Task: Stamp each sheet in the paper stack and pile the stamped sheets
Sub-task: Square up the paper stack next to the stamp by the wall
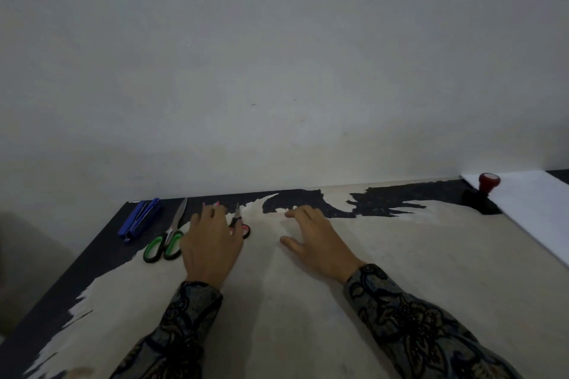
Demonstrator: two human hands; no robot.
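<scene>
Two hands lie flat on the table [431, 271], and neither has hold of anything. The left hand [212, 243] rests palm down with straight fingers, its fingertips reaching over the red-handled scissors [241, 223] at about 12 o'clock from it; whether it touches them I cannot tell. The right hand [317, 243] is spread and relaxed on the worn pale surface, thumb out to the side, its grip fully open.

By my judgement the task has not properly begun. The stamp [486, 191], with its red knob and dark base, stands upright at roughly 2 o'clock from the right hand, well apart from it, at the near corner of the white paper stack [529, 203]. That stack lies along the table's far right edge, running from 1 to 3 o'clock. I see no separate pile of stamped sheets.

The next move likely calls for the right hand to reach out toward 2 o'clock and close round the stamp's knob, while a sheet is drawn from the stack onto open table.

Off at 10 o'clock from the left hand lie the green-handled scissors [164, 243] and, farther out, a blue stapler [140, 220]; neither seems needed for stamping.
</scene>
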